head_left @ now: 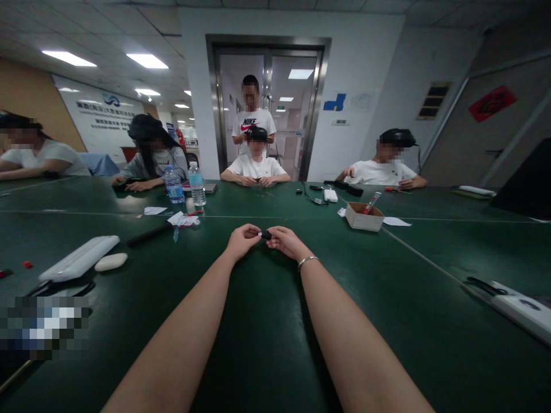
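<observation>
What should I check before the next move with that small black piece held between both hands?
1. Left hand grips the small black piece: ok, fingertips pinch its left end, which looks pale.
2. Right hand grips it too: ok, fingers close on its right end.
3. Piece held above the green table: ok, no contact seen.
4. Piece's exact type and alignment: cannot tell, too small.
5. Bracelet free of the piece: ok, it sits back on the right wrist.
6. Cardboard box out of the hands' way: ok, off to the right.
</observation>
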The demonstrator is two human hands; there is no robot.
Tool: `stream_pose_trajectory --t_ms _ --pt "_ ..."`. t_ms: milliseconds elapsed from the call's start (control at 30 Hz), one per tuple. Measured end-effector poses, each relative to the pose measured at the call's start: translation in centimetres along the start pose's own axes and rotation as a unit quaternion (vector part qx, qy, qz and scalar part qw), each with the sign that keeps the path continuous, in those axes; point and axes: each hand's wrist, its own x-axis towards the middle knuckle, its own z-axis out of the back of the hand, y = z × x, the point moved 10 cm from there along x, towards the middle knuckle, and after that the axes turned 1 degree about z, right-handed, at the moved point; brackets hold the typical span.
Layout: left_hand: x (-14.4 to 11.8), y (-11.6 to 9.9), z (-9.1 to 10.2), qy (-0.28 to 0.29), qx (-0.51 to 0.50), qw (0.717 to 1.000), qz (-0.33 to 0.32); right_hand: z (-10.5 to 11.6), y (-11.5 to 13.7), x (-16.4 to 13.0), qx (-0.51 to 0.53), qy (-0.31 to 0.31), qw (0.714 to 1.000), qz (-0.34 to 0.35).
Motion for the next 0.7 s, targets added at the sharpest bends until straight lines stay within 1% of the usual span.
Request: stream_pose_trajectory --t_ms 200,367,433,567,633,700 --pt "0.0 0.0 -0.1 0.008 -0.041 0.999 0.018 0.3 -0.2 0.3 -0.02 -0.01 1.0 0.002" --pt "0.0 0.1 0.0 0.008 -0.031 0.999 0.028 0.1 0.6 -0.2 0.022 0.001 1.0 0.021" --pt "0.0 0.2 0.0 0.007 -0.026 0.999 0.027 -0.1 0.7 -0.3 0.028 0.003 0.999 0.017" --pt "0.0 0.0 0.0 0.008 -0.029 0.999 0.021 -0.3 0.1 -0.2 -0.024 -0.005 1.0 -0.016" --pt "0.0 0.1 0.0 0.01 -0.028 0.999 0.027 -0.5 0.1 -0.3 -0.044 0.001 0.999 -0.014" --pt "0.0 0.4 -0.1 0.011 -0.025 0.999 0.033 -0.8 0.5 -0.4 -0.033 0.016 0.999 -0.002"
